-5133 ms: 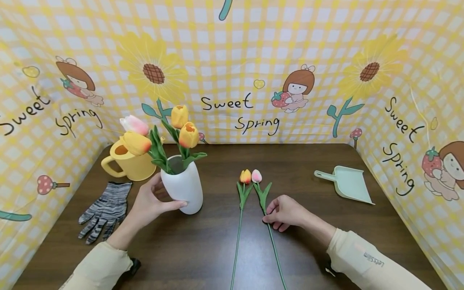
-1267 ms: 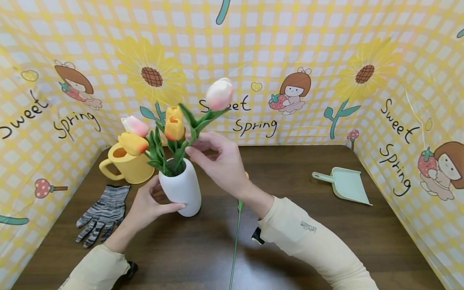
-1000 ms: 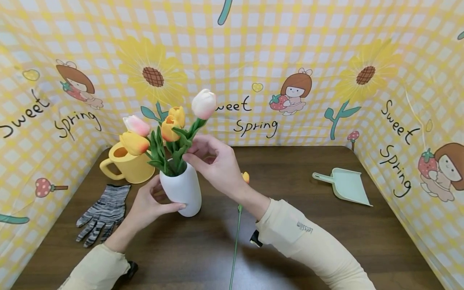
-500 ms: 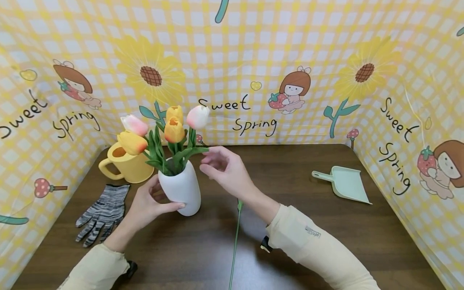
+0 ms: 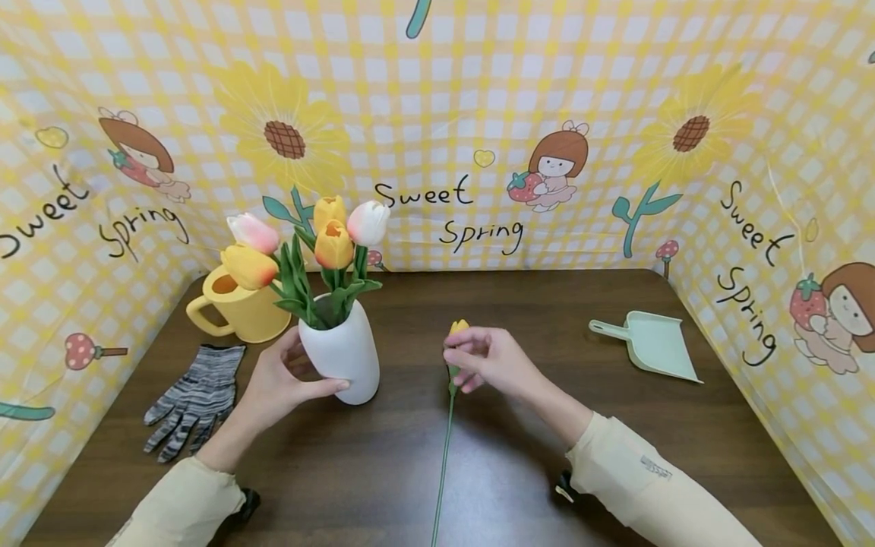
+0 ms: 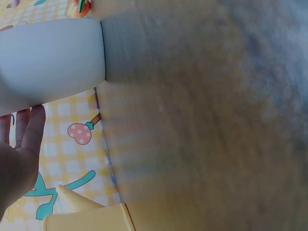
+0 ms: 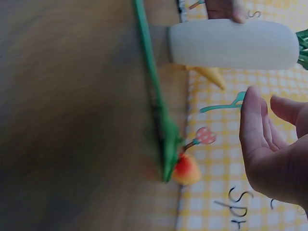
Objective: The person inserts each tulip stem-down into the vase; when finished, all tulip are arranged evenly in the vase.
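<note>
A white vase stands on the table's left half, gripped by my left hand with the thumb across its front. Orange-yellow tulips and pink-and-white tulips rise from its mouth on green stems. One orange tulip lies on the table to the right of the vase. Over its leaves in the head view is my right hand, fingers bent loosely. In the right wrist view that hand's thumb and fingers stand apart with nothing between them, off the orange tulip.
Behind the vase to the left is a yellow watering can. A grey striped glove lies in front of the can. To the right lies a pale green dustpan. Yellow checked cloth walls in the table.
A pink-and-white tulip went from the table into the vase, and my right hand let it go. That hand has since moved right and down to the lying orange tulip. My left hand stays put.
</note>
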`<state>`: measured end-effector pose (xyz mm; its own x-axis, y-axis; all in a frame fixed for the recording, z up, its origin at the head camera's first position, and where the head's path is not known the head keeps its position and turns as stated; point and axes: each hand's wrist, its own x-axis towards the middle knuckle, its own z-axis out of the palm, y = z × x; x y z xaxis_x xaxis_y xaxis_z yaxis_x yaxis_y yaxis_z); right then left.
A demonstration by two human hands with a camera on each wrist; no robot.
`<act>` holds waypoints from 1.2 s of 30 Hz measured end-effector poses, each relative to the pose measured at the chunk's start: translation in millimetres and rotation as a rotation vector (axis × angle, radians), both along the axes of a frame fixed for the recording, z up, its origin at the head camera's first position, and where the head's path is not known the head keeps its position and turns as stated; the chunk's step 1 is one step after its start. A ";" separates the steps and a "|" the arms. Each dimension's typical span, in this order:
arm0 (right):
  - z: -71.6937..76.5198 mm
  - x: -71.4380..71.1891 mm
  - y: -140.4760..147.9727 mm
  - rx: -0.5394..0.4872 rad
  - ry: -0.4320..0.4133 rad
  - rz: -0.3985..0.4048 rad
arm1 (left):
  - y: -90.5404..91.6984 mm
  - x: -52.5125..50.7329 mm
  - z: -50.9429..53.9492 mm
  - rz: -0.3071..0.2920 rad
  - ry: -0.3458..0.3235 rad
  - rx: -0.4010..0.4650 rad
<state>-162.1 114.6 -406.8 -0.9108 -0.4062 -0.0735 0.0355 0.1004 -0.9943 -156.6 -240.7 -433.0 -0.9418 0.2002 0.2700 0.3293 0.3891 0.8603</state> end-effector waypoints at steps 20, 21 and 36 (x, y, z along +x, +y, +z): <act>-50.3 11.3 23.0 0.362 -0.162 0.142 | -1.3 0.4 -1.9 0.009 0.001 -0.003; -49.5 10.9 20.8 0.367 -0.166 0.150 | -2.6 0.9 -1.1 0.015 0.001 -0.004; -50.4 9.6 8.6 0.453 -0.176 0.112 | -1.7 0.5 -1.3 0.014 -0.004 0.005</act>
